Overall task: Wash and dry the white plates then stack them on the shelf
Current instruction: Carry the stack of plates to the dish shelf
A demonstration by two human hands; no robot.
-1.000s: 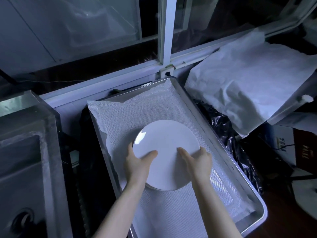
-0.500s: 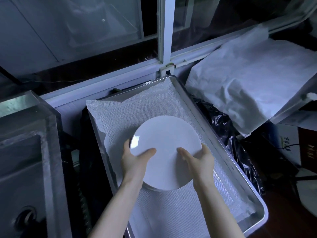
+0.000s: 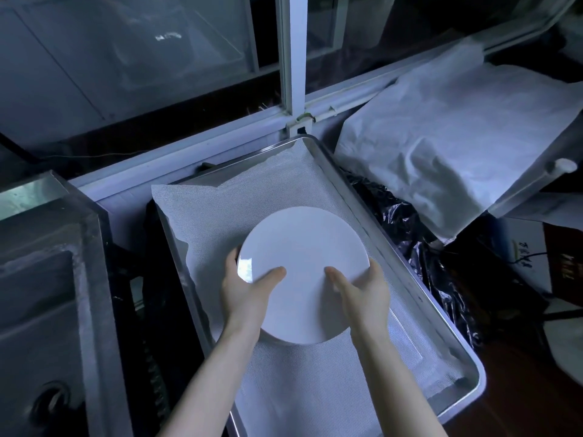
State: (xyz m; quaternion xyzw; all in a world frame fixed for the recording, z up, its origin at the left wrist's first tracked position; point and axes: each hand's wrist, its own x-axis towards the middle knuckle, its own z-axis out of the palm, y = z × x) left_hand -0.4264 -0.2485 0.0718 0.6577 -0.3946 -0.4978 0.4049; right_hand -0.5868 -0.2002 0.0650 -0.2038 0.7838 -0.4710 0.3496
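Both hands grip white plate [image 3: 303,266] over mesh-lined metal tray [image 3: 407,279], mid-scene. Left hand [image 3: 243,291] & right hand [image 3: 362,288]: thumbs on top, fingers curled under rim. Steel sink [image 3: 47,279] at left.

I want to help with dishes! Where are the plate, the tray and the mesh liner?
white plate [image 3: 303,247], head view, its bare middle.
metal tray [image 3: 454,345], head view, its right wall.
mesh liner [image 3: 214,222], head view, its far-left part.

left hand [image 3: 244,290], right hand [image 3: 362,290], fingers [image 3: 232,258] likely curled
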